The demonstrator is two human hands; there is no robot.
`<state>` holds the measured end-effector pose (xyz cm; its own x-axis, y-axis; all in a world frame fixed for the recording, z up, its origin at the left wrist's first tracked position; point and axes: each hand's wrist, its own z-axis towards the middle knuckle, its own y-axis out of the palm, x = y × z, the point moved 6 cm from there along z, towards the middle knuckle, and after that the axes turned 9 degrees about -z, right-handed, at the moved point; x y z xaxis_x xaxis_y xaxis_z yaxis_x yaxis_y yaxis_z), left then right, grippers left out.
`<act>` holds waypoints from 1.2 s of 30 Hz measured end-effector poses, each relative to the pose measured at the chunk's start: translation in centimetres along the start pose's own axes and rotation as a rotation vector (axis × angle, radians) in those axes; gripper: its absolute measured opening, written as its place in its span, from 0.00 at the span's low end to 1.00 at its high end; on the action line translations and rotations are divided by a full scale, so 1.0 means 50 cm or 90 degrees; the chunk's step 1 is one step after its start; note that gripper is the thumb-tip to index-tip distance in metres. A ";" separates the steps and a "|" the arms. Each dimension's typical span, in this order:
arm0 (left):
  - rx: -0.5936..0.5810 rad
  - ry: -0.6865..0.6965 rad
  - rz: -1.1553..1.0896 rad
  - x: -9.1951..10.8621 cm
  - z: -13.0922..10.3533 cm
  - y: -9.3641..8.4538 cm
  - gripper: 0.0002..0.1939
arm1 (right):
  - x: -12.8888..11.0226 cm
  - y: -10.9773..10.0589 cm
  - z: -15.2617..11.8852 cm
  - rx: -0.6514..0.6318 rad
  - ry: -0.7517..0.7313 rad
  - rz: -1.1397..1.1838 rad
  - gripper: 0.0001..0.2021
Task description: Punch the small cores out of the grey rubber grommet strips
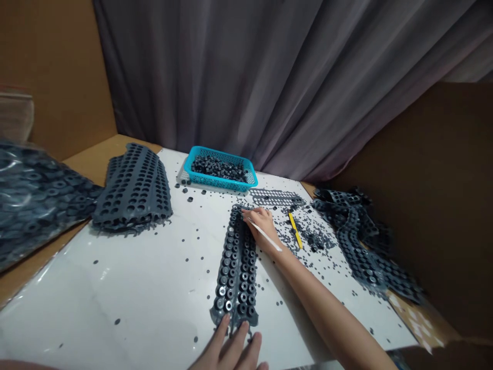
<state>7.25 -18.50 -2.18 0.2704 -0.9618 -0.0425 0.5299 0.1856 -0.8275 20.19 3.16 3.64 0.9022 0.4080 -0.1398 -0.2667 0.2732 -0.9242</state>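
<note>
A dark grey rubber sheet (239,257) with rows of round, ring-shaped parts lies lengthwise in front of me on the white tabletop. My left hand (234,349) rests at its near end, fingers spread, the fingertips touching the edge. At the far end my right hand (262,226) is closed around a thin white stick (265,236). The stick's tip is over the top rows, partly covered by my fingers. Small dark discs are scattered around the sheet.
A blue basket (221,182) of small dark parts stands at the back. Stacked perforated sheets (133,187) and a plastic bag (34,200) are left. Right are a perforated strip (275,197), a yellow-handled tool (295,230), loose bits and a heap of strips (362,241).
</note>
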 end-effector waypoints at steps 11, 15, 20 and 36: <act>-0.020 0.030 0.009 -0.023 0.031 -0.066 0.15 | -0.058 -0.008 -0.083 -0.038 0.013 0.316 0.11; -0.023 0.032 -0.004 -0.023 0.031 -0.066 0.15 | -0.055 -0.005 -0.079 -0.034 0.007 0.256 0.10; -0.023 0.043 0.017 -0.020 0.028 -0.063 0.15 | -0.055 0.002 -0.061 -0.062 -0.068 0.064 0.10; -0.021 0.028 0.011 -0.020 0.025 -0.058 0.15 | -0.080 -0.024 -0.099 -0.043 0.011 0.250 0.09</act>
<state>6.45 -17.81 0.98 0.2439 -0.9664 -0.0813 0.4978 0.1967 -0.8447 18.60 -3.12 3.52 0.7415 0.4554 -0.4928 -0.5706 0.0414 -0.8202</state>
